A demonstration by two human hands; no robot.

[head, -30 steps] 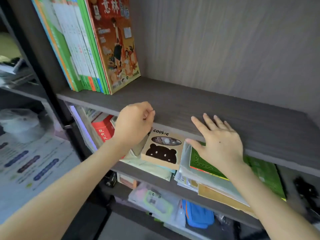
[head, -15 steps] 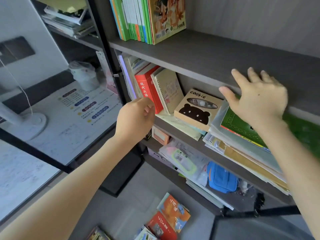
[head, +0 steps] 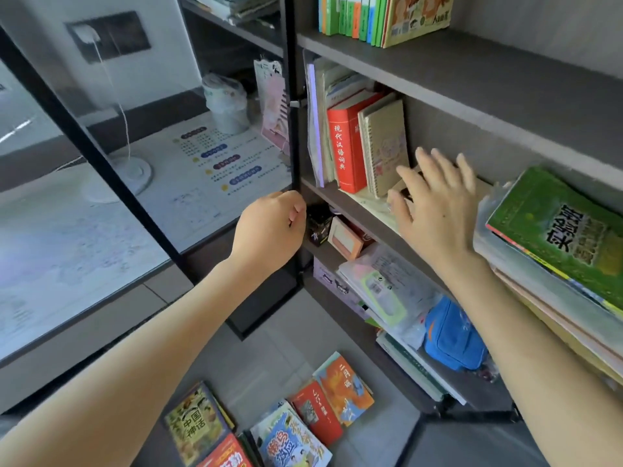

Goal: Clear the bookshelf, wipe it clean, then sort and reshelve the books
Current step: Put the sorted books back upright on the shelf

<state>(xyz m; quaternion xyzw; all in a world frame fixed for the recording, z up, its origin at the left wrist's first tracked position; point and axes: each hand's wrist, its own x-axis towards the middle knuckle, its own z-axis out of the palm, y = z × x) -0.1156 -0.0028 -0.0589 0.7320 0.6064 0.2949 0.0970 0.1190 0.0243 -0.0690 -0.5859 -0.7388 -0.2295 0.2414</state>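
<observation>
The grey bookshelf (head: pixel 505 82) fills the right side. On its middle level a red dictionary (head: pixel 347 143) and a spiral notebook (head: pixel 384 146) stand upright. My right hand (head: pixel 435 203) reaches into that level with fingers spread and straight, covering most of a small brown box behind it; I cannot tell whether it touches the box. My left hand (head: pixel 269 227) hangs as a fist in front of the shelf's black left post, with nothing visible in it. A stack topped by a green book (head: pixel 556 237) lies flat at the right.
Several upright books (head: pixel 381 15) stand on the upper level. Plastic folders (head: pixel 384 288) and a blue pouch (head: pixel 451 335) fill the lower level. Several books (head: pixel 269 423) lie on the floor below. A desk (head: pixel 84 224) with a printed mat is behind glass at the left.
My right hand dropped from the upper shelf's front edge into the middle level, over the small box. My left fist moved down and away from the shelf. The view tilted down, showing the floor books.
</observation>
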